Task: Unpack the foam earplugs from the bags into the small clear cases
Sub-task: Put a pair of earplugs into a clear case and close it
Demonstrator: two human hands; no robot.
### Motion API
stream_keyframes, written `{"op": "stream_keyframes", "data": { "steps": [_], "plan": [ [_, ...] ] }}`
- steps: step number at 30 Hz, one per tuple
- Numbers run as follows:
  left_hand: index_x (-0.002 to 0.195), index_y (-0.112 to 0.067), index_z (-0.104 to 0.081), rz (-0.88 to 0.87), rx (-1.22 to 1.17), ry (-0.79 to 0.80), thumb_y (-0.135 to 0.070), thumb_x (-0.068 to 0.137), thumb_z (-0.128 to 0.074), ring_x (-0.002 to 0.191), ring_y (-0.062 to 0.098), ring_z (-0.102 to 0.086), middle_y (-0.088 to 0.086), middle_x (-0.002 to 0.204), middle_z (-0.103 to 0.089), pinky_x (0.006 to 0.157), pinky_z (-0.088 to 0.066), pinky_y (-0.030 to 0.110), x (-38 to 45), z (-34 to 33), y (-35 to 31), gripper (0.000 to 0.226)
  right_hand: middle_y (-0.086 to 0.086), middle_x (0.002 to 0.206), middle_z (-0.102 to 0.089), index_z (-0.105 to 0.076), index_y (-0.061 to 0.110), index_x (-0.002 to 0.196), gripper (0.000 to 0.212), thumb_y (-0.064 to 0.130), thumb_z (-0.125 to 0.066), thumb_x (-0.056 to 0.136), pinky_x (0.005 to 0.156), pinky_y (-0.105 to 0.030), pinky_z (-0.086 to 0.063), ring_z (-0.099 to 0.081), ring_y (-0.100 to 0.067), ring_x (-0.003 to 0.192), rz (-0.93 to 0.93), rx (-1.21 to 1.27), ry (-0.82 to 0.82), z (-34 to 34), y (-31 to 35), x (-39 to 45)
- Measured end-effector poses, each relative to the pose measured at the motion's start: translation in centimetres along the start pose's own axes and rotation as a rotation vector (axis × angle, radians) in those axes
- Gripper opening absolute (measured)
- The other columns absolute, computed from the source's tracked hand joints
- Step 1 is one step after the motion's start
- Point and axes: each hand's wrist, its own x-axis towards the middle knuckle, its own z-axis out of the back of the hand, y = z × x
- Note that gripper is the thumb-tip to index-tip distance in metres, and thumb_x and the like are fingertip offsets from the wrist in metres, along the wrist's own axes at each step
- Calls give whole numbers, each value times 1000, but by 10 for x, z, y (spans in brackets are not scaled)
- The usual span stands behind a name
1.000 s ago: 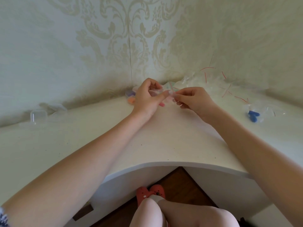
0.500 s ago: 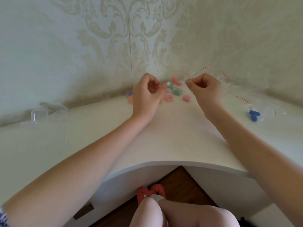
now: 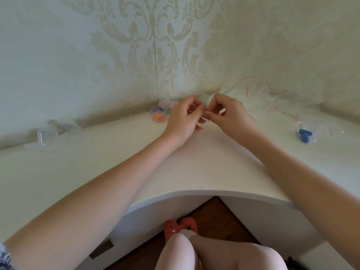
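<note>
My left hand (image 3: pixel 182 118) and my right hand (image 3: pixel 228 112) meet near the back corner of the white desk (image 3: pixel 194 162). Both pinch a small clear bag (image 3: pixel 203 116) between their fingertips; what it holds is mostly hidden by my fingers. Just left of my left hand stands a cluster of small clear cases (image 3: pixel 160 112) holding orange, purple and green earplugs. A bag with blue earplugs (image 3: pixel 304 134) lies at the far right. An empty clear case (image 3: pixel 46 135) sits at the far left.
A heap of empty clear bags with red seal strips (image 3: pixel 265 103) fills the back right by the wall. Wallpapered walls close the corner behind my hands. The desk's curved front edge (image 3: pixel 194 192) runs above my knees.
Half a second ago my hands were apart, with loose earplugs showing on the desk between them. They have come together again and now pinch a bag, hiding those earplugs.
</note>
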Motion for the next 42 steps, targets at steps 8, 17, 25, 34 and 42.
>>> {"op": "stream_keyframes", "data": {
  "steps": [8, 17, 25, 34, 42],
  "plan": [
    [74, -9, -49, -107, 293, 14, -16, 97, -45, 60, 15, -52, -2, 62, -53, 54, -49, 43, 1, -1, 5, 25, -1, 66, -53, -40, 17, 76, 22, 13, -44, 97, 56, -30, -39, -45, -14, 57, -124, 210, 151, -10, -5, 2],
    [63, -18, -34, -131, 490, -16, -10, 93, -46, 52, 9, -34, -3, 57, -39, 50, -19, 31, 0, -3, 3, 34, 1, 57, -31, -30, 8, 84, 12, 6, -34, 95, 46, -28, -20, -25, -14, 51, 63, -153, -114, -9, -7, 2],
    [70, -12, -42, -70, 527, -50, -18, 97, -40, 53, 14, -41, 0, 59, -44, 52, -25, 35, -4, 3, -1, 28, -10, 97, -54, -49, 7, 91, 8, 0, -47, 85, 54, -36, -42, -54, -30, 73, 246, -311, -119, -2, -8, 0],
    [79, -10, -49, -420, 666, -17, -18, 94, -51, 64, 24, -48, -5, 67, -45, 53, -36, 34, -10, -4, -2, 18, -4, 142, -42, -38, 22, 142, 49, 6, -34, 95, 69, -33, -34, -51, -30, 115, 5, -825, 142, -10, -5, 4],
    [102, -14, -43, -27, 57, -172, -26, 96, -53, 49, 6, -55, 6, 81, -59, 43, -41, 21, 0, 4, -3, 17, 13, 104, -64, -47, 39, 131, 69, -11, -33, 85, 68, -19, -46, -59, 0, 69, -32, 241, 52, -1, 0, 4]
  ]
}}
